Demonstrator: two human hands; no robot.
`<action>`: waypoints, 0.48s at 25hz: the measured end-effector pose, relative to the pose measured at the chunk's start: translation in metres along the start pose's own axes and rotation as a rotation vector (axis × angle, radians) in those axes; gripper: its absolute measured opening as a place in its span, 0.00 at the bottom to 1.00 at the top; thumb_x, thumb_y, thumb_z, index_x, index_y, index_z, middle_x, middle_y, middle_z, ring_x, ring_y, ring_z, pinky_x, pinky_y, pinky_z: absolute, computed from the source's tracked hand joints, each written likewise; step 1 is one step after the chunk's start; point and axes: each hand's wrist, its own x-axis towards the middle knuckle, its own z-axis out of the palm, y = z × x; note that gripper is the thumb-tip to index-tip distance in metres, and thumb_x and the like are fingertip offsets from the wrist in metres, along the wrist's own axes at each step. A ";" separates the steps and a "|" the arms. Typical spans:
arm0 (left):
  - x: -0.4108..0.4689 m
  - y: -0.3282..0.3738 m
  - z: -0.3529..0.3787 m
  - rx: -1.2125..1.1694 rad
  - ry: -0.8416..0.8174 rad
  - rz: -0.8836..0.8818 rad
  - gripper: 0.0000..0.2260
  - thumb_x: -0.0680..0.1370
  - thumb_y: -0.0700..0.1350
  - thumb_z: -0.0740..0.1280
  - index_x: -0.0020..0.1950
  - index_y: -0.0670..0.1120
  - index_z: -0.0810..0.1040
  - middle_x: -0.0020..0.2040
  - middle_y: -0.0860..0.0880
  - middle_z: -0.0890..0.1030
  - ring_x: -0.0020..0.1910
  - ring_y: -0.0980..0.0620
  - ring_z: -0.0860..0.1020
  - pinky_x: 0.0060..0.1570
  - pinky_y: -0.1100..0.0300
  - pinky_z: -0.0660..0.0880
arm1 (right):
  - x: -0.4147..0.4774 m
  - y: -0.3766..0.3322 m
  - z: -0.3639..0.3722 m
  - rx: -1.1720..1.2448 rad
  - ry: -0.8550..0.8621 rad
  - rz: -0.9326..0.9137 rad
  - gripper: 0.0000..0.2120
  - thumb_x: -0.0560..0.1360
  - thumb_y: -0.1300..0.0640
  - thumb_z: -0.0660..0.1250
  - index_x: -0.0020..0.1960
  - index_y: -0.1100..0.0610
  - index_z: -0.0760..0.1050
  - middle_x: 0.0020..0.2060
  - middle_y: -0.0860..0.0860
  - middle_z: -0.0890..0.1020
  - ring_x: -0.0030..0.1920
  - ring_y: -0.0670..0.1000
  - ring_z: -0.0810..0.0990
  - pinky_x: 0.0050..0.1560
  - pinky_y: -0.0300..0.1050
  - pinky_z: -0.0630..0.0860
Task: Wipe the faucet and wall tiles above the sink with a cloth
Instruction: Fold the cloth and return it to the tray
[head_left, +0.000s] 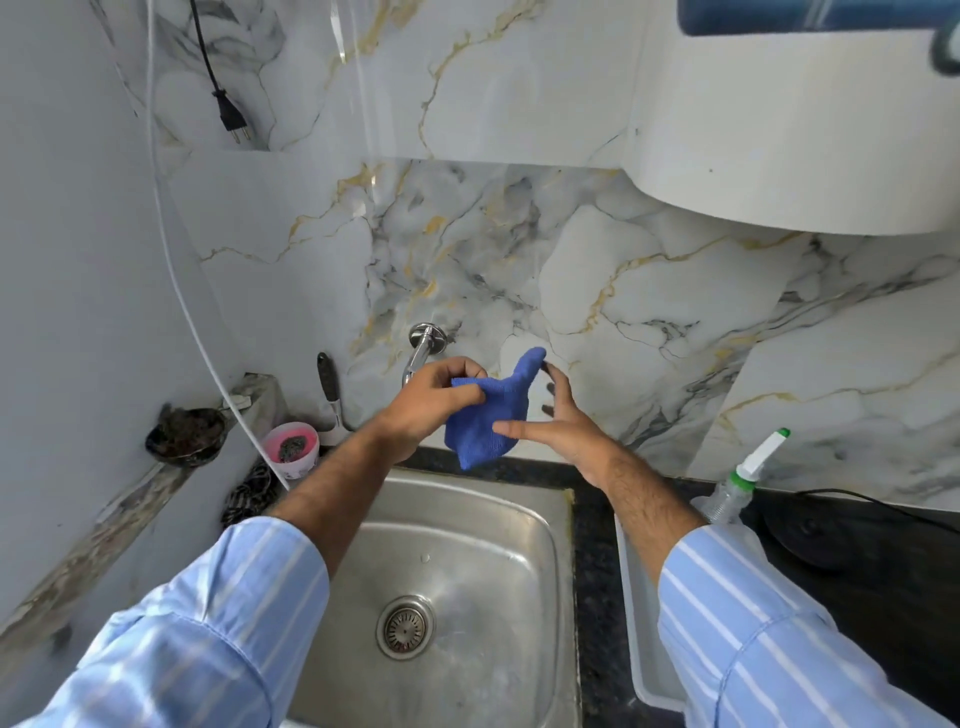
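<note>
A blue cloth (488, 415) hangs bunched between both hands above the back rim of the steel sink (519, 525). My left hand (431, 400) pinches its upper left edge. My right hand (561, 421) holds the cloth's right side, fingers spread, with one corner sticking up past the fingertips. The chrome faucet (423, 348) juts from the marble-patterned wall tiles (597, 270) just behind my left hand; its spout end is hidden by that hand. Neither the faucet nor the tiles touch the cloth.
A spray bottle (743, 478) stands on the dark counter at right, next to a white tray (639, 613). A pink cup (291, 449), a brush (330, 389) and a dark bowl (184, 436) sit left of the sink. A white appliance (789, 130) overhangs upper right; a plug (228, 111) dangles upper left.
</note>
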 end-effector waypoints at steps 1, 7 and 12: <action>-0.003 0.004 0.004 0.019 -0.016 0.002 0.04 0.71 0.41 0.66 0.43 0.47 0.79 0.36 0.56 0.81 0.36 0.60 0.77 0.35 0.71 0.74 | -0.005 0.003 -0.007 -0.094 0.027 -0.059 0.62 0.54 0.39 0.84 0.75 0.32 0.47 0.74 0.38 0.55 0.72 0.44 0.59 0.66 0.45 0.63; -0.013 0.007 0.039 0.008 -0.084 -0.012 0.06 0.70 0.38 0.65 0.43 0.46 0.80 0.36 0.53 0.79 0.36 0.58 0.77 0.37 0.69 0.75 | -0.034 0.017 -0.042 -0.406 -0.068 -0.070 0.41 0.49 0.38 0.84 0.60 0.42 0.78 0.66 0.47 0.77 0.64 0.43 0.76 0.64 0.48 0.76; -0.018 -0.024 0.083 -0.110 0.018 -0.129 0.03 0.79 0.37 0.72 0.50 0.44 0.82 0.41 0.48 0.82 0.39 0.54 0.80 0.39 0.62 0.77 | -0.074 0.050 -0.093 -0.243 -0.106 0.161 0.21 0.55 0.46 0.85 0.44 0.51 0.85 0.41 0.47 0.88 0.41 0.45 0.86 0.47 0.46 0.82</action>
